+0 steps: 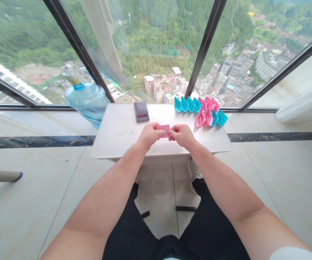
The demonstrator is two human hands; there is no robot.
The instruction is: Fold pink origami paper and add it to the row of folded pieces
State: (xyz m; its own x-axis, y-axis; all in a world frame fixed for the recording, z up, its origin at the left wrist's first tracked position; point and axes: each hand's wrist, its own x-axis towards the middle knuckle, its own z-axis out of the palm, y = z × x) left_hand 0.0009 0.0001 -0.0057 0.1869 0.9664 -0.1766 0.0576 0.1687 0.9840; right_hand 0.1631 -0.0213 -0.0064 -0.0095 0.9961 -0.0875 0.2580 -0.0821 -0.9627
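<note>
Between my two hands, above the near part of a small white table (118, 135), is a folded piece of pink paper (163, 128). My left hand (150, 134) pinches its left side, thumb on the near face. At the right side, the fingertips of my right hand (181, 134) are closed on the paper's edge. Several folded paper pieces stand in rows at the table's far right: blue ones (187, 104), pink ones (204, 116) beside them, and more blue ones (222, 118) at the right end.
A phone-like dark device (142, 115), partly blurred, lies at the table's back. Left of the table stands a large blue water bottle (86, 97). Tall windows with dark frames (203, 47) rise behind. A pale leg-like tube (1, 176) reaches in at the left over the tiled floor.
</note>
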